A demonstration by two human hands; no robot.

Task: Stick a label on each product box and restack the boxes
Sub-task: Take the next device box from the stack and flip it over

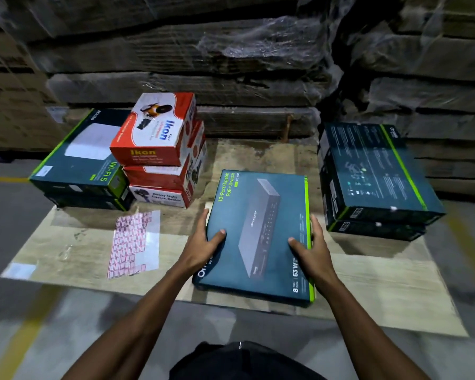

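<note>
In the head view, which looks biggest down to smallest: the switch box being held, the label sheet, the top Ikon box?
1. Switch box, though it is nearest.
2 and 3. Label sheet and top Ikon box look alike.

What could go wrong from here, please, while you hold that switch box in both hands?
1. The top red box sits skewed on its stack and might slide off if bumped.
2. The label sheet lies loose beside the switch box; a swing of the box could crease it.
3. The left hand and right hand grip only the near edges, so the far end may dip.
</note>
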